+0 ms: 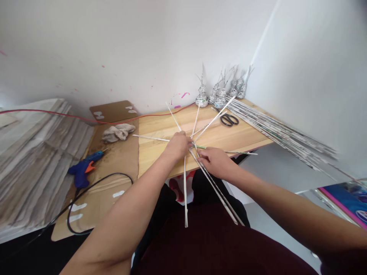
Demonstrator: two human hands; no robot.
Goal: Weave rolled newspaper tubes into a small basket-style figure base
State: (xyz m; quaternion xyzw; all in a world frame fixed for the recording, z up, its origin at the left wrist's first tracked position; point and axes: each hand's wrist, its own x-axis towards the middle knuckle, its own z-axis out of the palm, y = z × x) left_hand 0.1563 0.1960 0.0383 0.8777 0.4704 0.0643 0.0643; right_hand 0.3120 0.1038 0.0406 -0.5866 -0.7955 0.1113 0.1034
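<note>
Several thin white rolled-paper sticks fan out like spokes from a small woven centre near the table's front edge. My left hand is closed over the left side of that centre, fingers pressed on the crossing sticks. Just right of it, my right hand pinches a paper stick close to the centre. Two long sticks run from there toward my lap, past the table edge. My fingers partly hide the woven middle.
Black-handled scissors lie behind the sticks, near small woven paper figures. A bundle of paper sticks overhangs the table's right side. At left are a blue glue gun, a rag, cardboard and stacked paper.
</note>
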